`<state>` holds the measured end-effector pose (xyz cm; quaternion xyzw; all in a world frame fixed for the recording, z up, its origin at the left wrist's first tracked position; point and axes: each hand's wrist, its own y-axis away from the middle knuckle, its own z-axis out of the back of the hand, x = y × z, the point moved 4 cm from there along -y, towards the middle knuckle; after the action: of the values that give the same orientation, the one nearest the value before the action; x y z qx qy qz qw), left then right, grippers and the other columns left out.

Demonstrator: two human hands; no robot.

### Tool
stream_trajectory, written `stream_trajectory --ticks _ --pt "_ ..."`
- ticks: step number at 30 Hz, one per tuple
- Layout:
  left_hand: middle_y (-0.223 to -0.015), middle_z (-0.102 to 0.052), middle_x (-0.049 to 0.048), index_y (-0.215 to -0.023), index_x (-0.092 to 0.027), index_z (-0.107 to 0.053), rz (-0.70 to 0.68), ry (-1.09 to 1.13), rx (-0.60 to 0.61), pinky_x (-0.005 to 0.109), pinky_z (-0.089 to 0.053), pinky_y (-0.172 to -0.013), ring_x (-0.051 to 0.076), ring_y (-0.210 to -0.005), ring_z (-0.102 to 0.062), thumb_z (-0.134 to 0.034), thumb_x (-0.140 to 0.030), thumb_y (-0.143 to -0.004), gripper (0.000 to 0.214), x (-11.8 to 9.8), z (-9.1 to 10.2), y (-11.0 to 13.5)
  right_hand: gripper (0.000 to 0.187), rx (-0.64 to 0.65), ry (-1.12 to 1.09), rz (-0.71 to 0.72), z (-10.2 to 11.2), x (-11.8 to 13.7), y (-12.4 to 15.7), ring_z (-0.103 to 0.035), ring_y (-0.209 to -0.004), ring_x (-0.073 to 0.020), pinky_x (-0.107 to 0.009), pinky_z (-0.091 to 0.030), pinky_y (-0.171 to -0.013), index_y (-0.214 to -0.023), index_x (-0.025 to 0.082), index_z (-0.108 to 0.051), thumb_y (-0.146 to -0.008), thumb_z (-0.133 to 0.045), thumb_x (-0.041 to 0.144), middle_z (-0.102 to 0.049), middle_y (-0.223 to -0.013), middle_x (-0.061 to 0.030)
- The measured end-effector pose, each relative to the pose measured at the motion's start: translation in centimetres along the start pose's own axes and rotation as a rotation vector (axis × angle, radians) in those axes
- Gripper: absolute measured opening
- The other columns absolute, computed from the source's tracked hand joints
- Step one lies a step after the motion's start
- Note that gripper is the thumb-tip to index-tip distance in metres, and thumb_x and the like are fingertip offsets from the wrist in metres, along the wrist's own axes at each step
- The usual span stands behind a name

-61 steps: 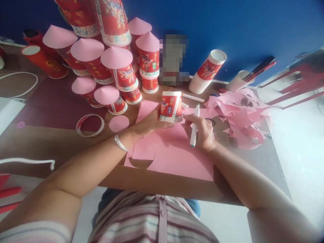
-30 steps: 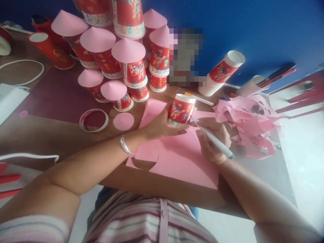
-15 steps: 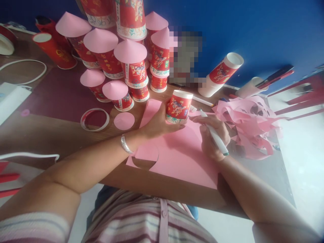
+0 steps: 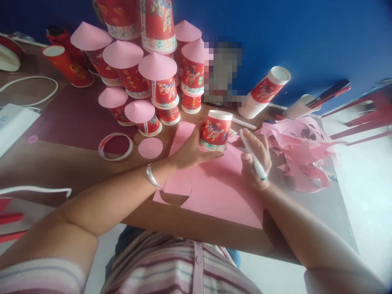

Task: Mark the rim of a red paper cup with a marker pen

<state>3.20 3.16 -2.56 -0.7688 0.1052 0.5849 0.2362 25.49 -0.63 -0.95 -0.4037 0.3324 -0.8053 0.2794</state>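
Observation:
My left hand grips a red patterned paper cup that stands upside down on a pink paper sheet. My right hand is closed around a white marker pen, whose tip sits by the cup's rim on the right side. A round piece has been cut out of the sheet's near left corner. A silver bracelet is on my left wrist.
A stack of red cups topped with pink paper cones rises at the back left. A pink paper disc and a cut cup ring lie left of the sheet. Pink paper scraps pile at the right. Another cup leans behind.
The marker has swung around the cup's right side, its rear end lifting from far right to nearer the cup. My left hand keeps the cup pressed on the sheet.

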Motion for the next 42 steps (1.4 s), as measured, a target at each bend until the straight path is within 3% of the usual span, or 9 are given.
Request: stream_trajectory --ticks 5,10,15,20,26,33,42 --pt "-0.131 -0.087 0.0133 -0.144 -0.026 -0.076 0.059 0.101 0.074 0.056 -0.066 -0.123 0.036 -0.132 -0.083 -0.109 -0.054 -0.085 0.073 -0.9 -0.6 -0.4 0.053 -0.027 -0.068 -0.099 -0.3 -0.2 0.0 -0.084 -0.096 -0.031 -0.053 -0.076 -0.086 -0.169 0.04 -0.069 -0.127 -0.049 0.066 -0.082 -0.108 -0.007" --pt "-0.136 -0.088 0.013 -0.139 -0.028 -0.082 0.054 0.173 0.124 0.053 -0.066 -0.123 0.036 -0.137 -0.083 -0.106 -0.05 -0.09 0.058 -1.0 -0.5 -0.5 0.043 -0.063 -0.258 -0.223 -0.7 -0.2 -0.2 -0.084 -0.086 -0.0228 -0.041 -0.074 -0.077 -0.147 0.03 -0.071 -0.125 -0.059 0.065 -0.08 -0.111 -0.0041" --pt "-0.144 -0.087 0.0125 -0.144 -0.028 -0.08 0.08 0.19 0.142 0.05 -0.062 -0.126 0.034 -0.14 -0.082 -0.106 -0.045 -0.092 0.06 0.2 0.3 -0.3 0.015 -0.01 -0.27 -0.103 0.1 1.7 -1.0 -0.084 -0.085 -0.0202 -0.035 -0.07 -0.077 -0.133 0.027 -0.071 -0.122 -0.071 0.037 -0.082 -0.101 -0.0011" --pt "-0.145 -0.085 0.0119 -0.152 -0.03 -0.073 0.105 0.176 0.111 0.047 -0.064 -0.119 0.034 -0.141 -0.08 -0.106 -0.042 -0.091 0.071 1.6 1.1 0.1 0.014 0.124 -0.153 0.041 0.9 3.7 -1.3 -0.085 -0.085 -0.0209 -0.035 -0.07 -0.075 -0.131 0.027 -0.071 -0.117 -0.072 0.022 -0.084 -0.103 -0.0024" --pt "-0.154 -0.081 0.0131 -0.157 -0.031 -0.066 0.123 0.153 0.103 0.047 -0.064 -0.117 0.038 -0.15 -0.076 -0.107 -0.041 -0.091 0.079 1.9 1.3 0.5 0.016 0.11 -0.04 0.206 0.6 5.0 -1.4 -0.087 -0.083 -0.0231 -0.037 -0.073 -0.07 -0.124 0.028 -0.071 -0.115 -0.07 0.014 -0.085 -0.098 -0.0022" --pt "-0.163 -0.076 0.014 -0.164 -0.033 -0.06 0.174 0.099 0.083 0.049 -0.063 -0.118 0.039 -0.153 -0.074 -0.108 -0.047 -0.088 0.091 1.8 1.2 0.5 0.021 0.075 0.011 0.219 0.4 5.1 -1.6 -0.087 -0.081 -0.0207 -0.033 -0.074 -0.073 -0.119 0.027 -0.07 -0.11 -0.073 0.007 -0.084 -0.094 -0.0005" --pt "-0.16 -0.079 0.0147 -0.164 -0.031 -0.062 0.13 0.096 0.106 0.048 -0.065 -0.12 0.039 -0.155 -0.074 -0.107 -0.045 -0.09 0.087 1.6 1.1 0.3 0.022 0.057 0.067 0.238 0.2 5.2 -1.6 -0.086 -0.076 -0.0202 -0.032 -0.074 -0.068 -0.118 0.029 -0.069 -0.112 -0.073 0.009 -0.083 -0.091 0.0008"
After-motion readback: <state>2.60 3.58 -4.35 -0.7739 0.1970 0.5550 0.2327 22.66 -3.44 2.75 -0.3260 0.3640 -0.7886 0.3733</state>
